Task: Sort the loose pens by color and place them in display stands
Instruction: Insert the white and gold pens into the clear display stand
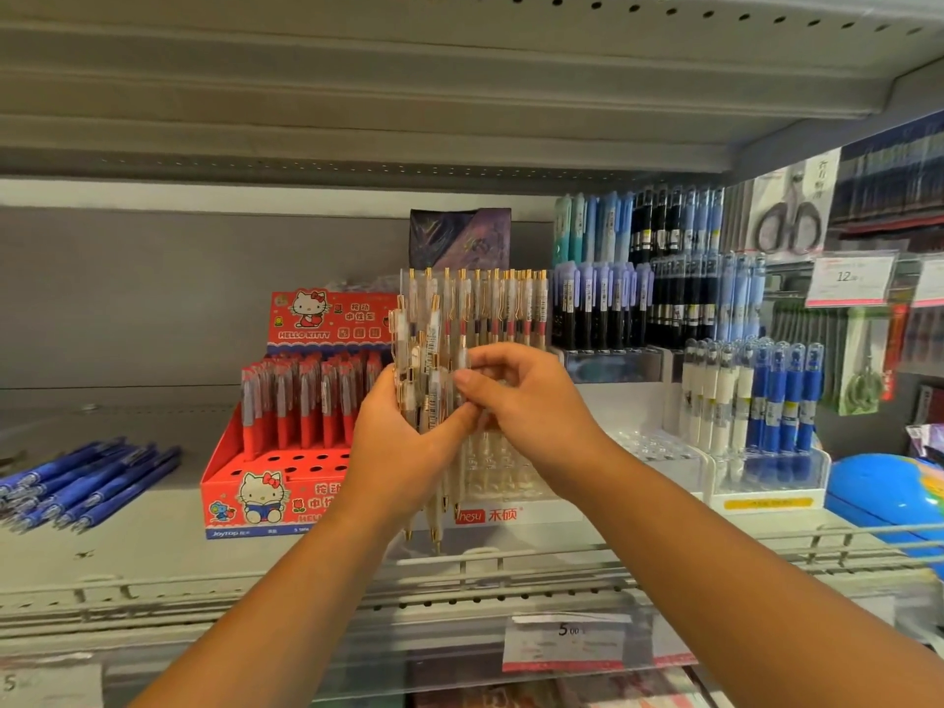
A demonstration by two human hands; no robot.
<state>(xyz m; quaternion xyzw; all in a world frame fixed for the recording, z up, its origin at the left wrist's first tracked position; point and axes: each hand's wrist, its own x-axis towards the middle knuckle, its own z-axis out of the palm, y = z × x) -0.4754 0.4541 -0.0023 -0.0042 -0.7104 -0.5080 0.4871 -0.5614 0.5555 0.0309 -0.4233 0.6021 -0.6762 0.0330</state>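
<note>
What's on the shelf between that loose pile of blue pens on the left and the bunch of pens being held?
A red Hello Kitty display box, part filled with red pens; the head view shows it.

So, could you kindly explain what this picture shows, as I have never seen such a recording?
There is no machine here: a person wears a camera on the head, so the single picture looks forward and down at their own arms. The left hand grips a bundle of clear pens with gold clips, and the right hand pinches at the same bundle. Behind them, on a shop shelf, stand a red display box of red pens and a white stand with more clear pens. At the left lie loose blue pens.
</note>
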